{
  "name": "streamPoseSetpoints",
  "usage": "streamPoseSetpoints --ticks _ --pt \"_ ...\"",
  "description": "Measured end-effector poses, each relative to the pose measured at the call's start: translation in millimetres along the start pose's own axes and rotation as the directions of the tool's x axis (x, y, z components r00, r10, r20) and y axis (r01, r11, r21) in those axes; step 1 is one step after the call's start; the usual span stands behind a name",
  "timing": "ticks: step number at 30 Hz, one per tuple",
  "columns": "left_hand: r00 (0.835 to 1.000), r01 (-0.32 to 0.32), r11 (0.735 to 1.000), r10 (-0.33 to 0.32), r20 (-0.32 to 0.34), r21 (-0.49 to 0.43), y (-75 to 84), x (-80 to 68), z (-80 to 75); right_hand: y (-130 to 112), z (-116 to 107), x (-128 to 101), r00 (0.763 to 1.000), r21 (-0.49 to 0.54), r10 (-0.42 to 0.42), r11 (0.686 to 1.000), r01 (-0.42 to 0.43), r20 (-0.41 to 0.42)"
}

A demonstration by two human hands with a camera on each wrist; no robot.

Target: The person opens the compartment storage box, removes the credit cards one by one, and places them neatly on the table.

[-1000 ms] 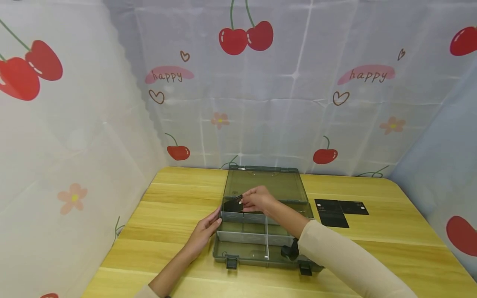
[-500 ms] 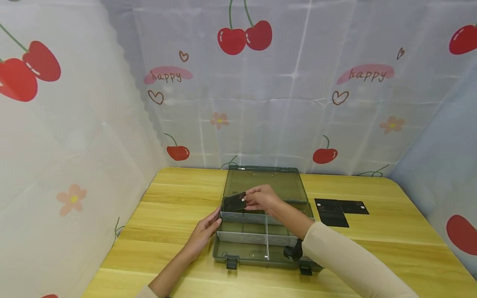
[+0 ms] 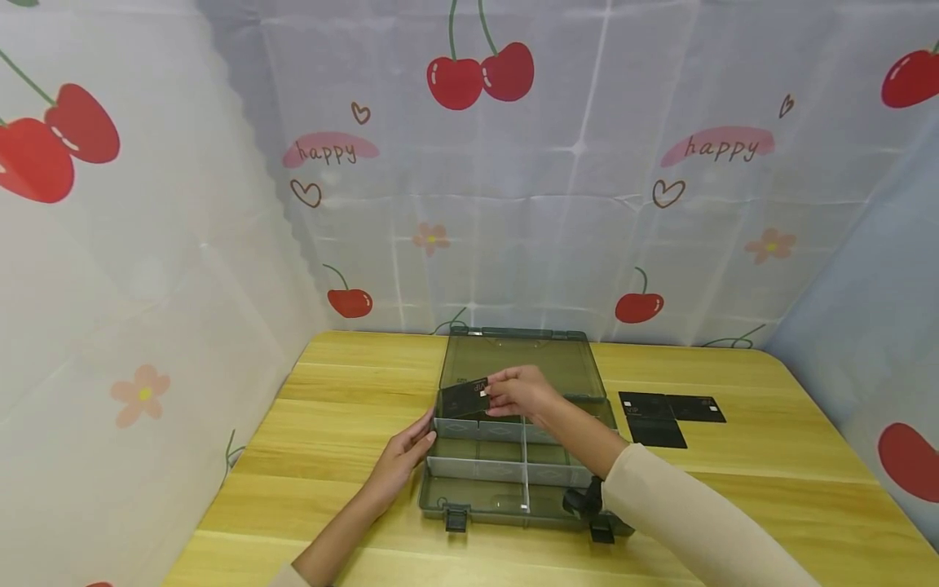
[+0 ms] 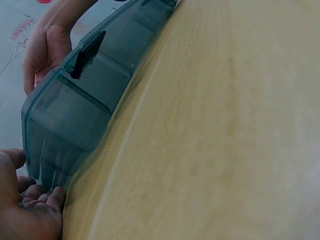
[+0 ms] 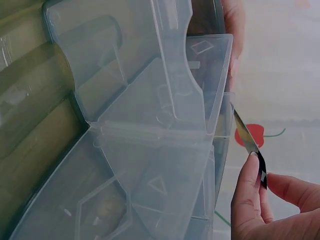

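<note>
Right arm (image 3: 682, 514) wears a long beige sleeve — left forearm (image 3: 345, 522) bare, perhaps a sleeve pushed back.

Bench (image 3: 352, 408): pale yellow wood grain, boards running left to right. Three black cards (image 3: 669, 414) lie flat on its right side, edges touching or overlapping, well apart from the front edge. Backdrop cloth (image 3: 572, 204) hangs behind and at both sides: white, printed with red cherries, pink flowers, hearts, the word "happy".
</note>
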State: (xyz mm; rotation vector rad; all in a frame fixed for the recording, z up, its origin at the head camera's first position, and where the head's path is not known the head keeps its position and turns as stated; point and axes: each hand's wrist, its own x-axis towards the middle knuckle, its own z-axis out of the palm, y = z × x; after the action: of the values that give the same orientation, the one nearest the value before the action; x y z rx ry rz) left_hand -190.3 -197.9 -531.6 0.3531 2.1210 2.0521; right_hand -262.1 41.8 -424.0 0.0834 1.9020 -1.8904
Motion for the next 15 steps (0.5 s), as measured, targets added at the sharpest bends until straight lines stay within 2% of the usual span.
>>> streamPoseSetpoints --ticks 15 --pt "1.0 0.022 1.0 -0.022 -0.006 -0.014 5.3 -2.3 1.2 -0.9 -4.7 -12.6 1.0 0.028 -0.021 0.999 0.021 -0.011"
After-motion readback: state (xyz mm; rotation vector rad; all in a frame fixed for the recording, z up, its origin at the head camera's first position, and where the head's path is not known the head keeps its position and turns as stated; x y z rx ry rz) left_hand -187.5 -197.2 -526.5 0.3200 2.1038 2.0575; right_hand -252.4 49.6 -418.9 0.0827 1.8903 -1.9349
